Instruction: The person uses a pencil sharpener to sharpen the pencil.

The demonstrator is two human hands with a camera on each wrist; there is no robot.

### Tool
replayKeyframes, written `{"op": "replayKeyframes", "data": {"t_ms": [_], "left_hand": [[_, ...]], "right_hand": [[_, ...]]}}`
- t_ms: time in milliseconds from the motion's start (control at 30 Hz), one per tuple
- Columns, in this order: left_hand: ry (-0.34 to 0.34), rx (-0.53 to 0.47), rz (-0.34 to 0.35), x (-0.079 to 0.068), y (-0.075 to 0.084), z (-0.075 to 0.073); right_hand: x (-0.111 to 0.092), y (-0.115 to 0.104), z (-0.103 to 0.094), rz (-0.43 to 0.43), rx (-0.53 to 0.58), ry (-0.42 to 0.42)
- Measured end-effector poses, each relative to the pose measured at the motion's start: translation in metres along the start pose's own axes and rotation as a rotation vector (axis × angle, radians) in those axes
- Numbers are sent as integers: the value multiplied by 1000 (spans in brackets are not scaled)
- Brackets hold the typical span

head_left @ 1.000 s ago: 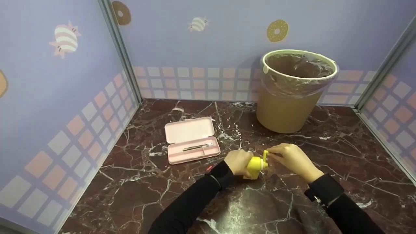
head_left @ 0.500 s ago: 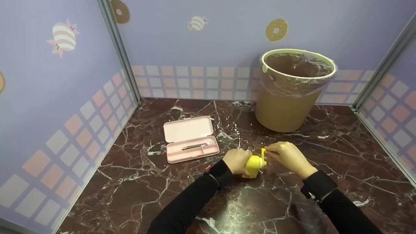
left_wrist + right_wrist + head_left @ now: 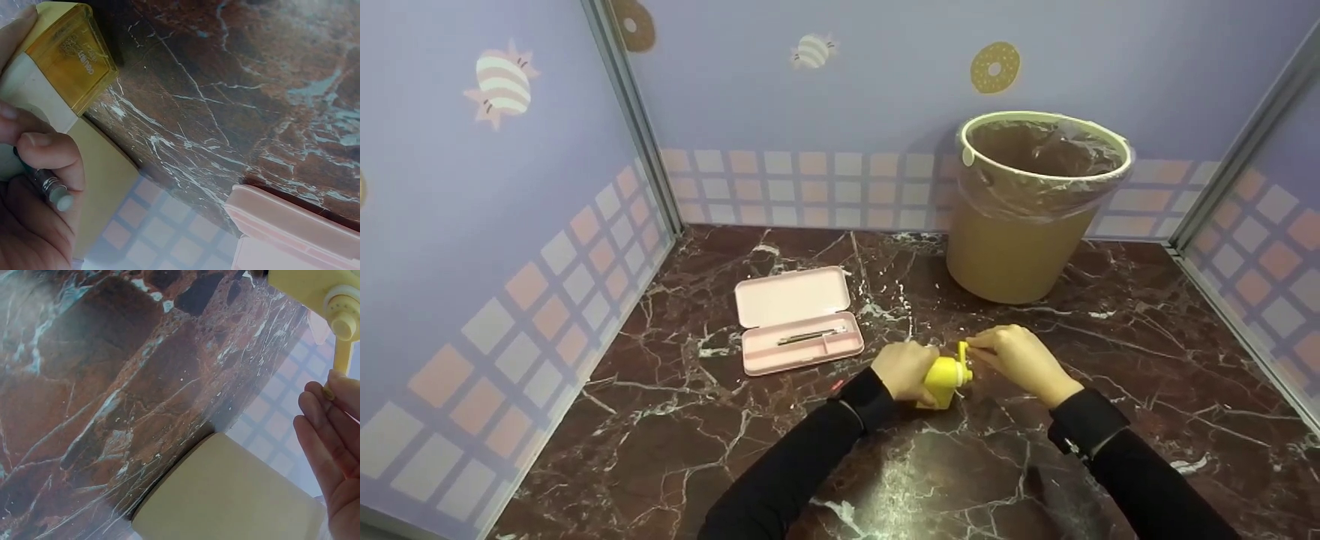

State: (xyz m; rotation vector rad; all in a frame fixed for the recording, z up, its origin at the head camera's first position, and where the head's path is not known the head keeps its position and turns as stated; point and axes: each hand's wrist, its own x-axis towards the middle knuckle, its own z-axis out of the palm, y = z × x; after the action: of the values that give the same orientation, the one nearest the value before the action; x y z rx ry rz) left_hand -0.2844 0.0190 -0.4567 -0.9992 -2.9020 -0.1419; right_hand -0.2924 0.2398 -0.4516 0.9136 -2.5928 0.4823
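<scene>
My left hand (image 3: 906, 371) grips a yellow crank pencil sharpener (image 3: 942, 382) on the dark marble table. In the left wrist view the sharpener's see-through shavings drawer (image 3: 76, 62) shows beyond the fingers. A pencil (image 3: 52, 190) also sits in that hand, its metal band and pale eraser end poking out between curled fingers; its other end is hidden. My right hand (image 3: 1024, 361) pinches the knob of the yellow crank arm (image 3: 342, 357) between thumb and fingers. At this moment the crank points upward in the head view.
An open pink pencil case (image 3: 769, 364) with slim pencils inside lies left of the hands. Behind them stands a tan bin (image 3: 1009, 255) with a clear liner. White crumbs (image 3: 904, 300) are scattered before it, and a small red bit (image 3: 837, 385) lies near the left wrist.
The whole head view has shifted slightly. Both hands keep their holds on the sharpener and crank, and the crank stands upward in each head frame.
</scene>
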Motion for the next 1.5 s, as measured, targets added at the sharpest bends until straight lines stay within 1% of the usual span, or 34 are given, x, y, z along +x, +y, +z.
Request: {"op": "replayKeyframes", "data": {"t_ms": [100, 267, 367, 633, 867, 967, 1100, 1333, 1500], "left_hand": [[4, -1, 4, -1, -1, 2], [21, 16, 15, -2, 0, 4], [29, 24, 9, -2, -1, 4], [38, 10, -1, -2, -2, 2], [45, 21, -14, -2, -1, 3], [42, 33, -19, -2, -1, 2], [40, 42, -31, -2, -1, 1], [28, 13, -50, -3, 1, -3], [20, 14, -53, -2, 1, -2]], "right_hand": [[-1, 1, 6, -8, -4, -16], [-9, 4, 20, -32, 1, -95], [-14, 5, 26, -50, 11, -118], [-26, 1, 33, -39, 73, -75], [-37, -3, 36, -55, 140, -40], [-39, -4, 36, -73, 162, -37], [-43, -6, 36, -98, 163, -35], [-47, -9, 33, -130, 163, -59], [-49, -12, 29, -148, 169, -72]]}}
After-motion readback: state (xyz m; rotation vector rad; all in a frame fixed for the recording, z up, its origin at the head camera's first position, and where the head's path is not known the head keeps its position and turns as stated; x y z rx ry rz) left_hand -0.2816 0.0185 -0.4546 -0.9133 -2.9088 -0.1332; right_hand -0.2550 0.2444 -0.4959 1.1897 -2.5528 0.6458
